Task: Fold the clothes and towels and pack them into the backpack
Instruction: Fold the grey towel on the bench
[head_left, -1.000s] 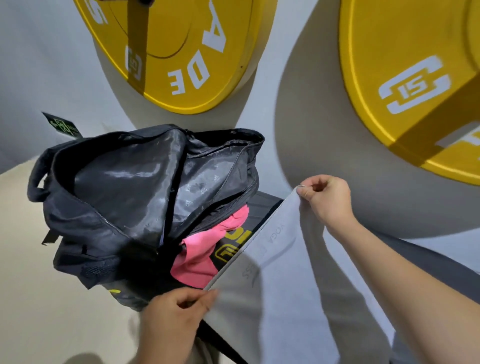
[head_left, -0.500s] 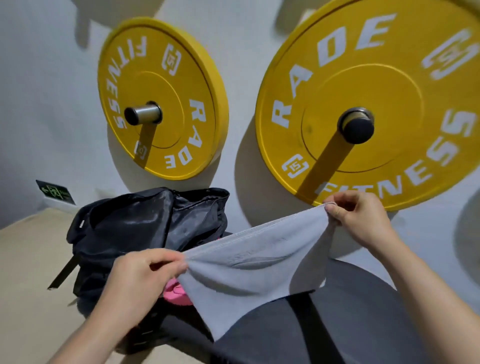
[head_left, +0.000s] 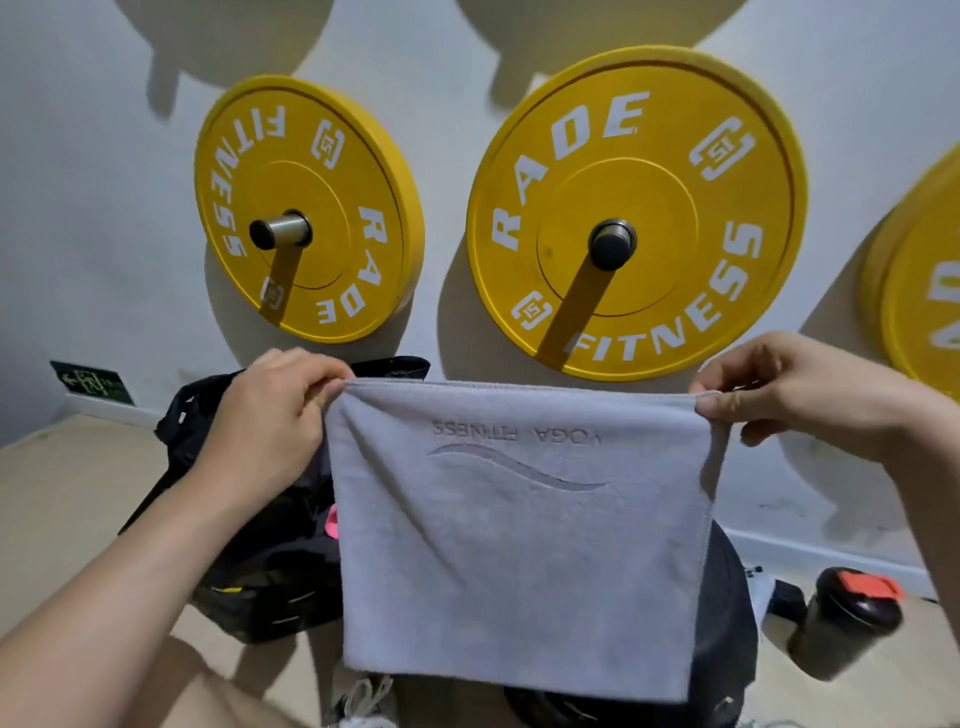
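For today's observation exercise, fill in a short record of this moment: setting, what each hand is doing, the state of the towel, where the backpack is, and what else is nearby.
Setting: wall hung with yellow weight plates
Left hand: pinches the towel's top left corner
Right hand: pinches the top right corner
Grey towel: held up, stretched flat, hanging; lettering appears upside down
Black backpack: behind the towel, to the left, partly hidden
Pink garment: only a sliver shows at the backpack
Dark bottle: on the floor, lower right, red-capped
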